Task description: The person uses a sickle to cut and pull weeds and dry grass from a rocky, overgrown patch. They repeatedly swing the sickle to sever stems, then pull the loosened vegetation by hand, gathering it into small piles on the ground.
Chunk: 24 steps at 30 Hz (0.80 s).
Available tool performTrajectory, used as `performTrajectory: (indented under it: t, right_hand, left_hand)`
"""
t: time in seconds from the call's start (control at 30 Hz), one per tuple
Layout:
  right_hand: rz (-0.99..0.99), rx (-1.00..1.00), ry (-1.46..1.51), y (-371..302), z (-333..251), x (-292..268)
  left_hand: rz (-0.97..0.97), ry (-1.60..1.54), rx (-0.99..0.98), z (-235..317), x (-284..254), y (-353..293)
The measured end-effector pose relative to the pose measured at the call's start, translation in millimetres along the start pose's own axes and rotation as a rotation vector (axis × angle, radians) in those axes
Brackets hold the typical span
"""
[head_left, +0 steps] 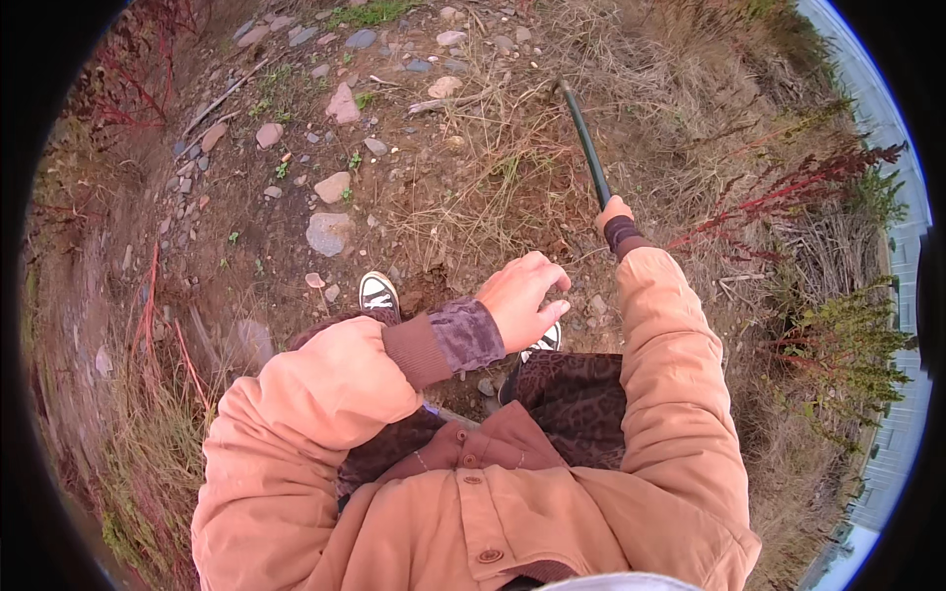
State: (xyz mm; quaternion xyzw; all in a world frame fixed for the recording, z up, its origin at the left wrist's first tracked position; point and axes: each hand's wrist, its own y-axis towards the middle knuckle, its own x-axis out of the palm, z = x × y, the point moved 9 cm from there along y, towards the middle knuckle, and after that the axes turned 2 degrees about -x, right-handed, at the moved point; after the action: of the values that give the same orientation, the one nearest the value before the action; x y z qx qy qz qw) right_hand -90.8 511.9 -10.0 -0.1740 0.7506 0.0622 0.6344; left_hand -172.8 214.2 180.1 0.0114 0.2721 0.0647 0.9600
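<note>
My right hand (pixel 615 211) is wrapped round the near end of a long dark green handle (pixel 585 142). The handle slants away from me, and its far end lies in dry grass, where I cannot make out a tool head. In front of my body, over my right shoe (pixel 544 341), hangs my left hand (pixel 526 301). Its fingers are loosely bent with the thumb apart, and nothing shows in it. Below and beyond that hand is brown soil with loose pulled-looking straw (pixel 493 202).
Several stones lie on the bare ground ahead to the left, among them a large pale one (pixel 330 233). Red-stemmed weeds (pixel 818 182) and green leafy plants (pixel 847 345) stand at the right. My left shoe (pixel 378 293) is on the soil. Dry grass (pixel 158 443) grows at the left.
</note>
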Motion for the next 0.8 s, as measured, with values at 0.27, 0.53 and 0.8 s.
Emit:
performTrajectory:
  t: [0.27, 0.53, 0.8]
  right_hand:
    - [-0.141, -0.102, -0.116, -119, 86, -42]
    - [-0.159, -0.147, -0.057, -131, 67, -54]
    - [-0.188, -0.05, 0.1, -223, 81, -93]
  left_hand:
    - [0.002, -0.019, 0.069, 7, -8, 1]
    - [-0.061, -0.012, 0.022, 4, -1, -8]
    - [-0.171, -0.068, -0.024, -6, -7, -9]
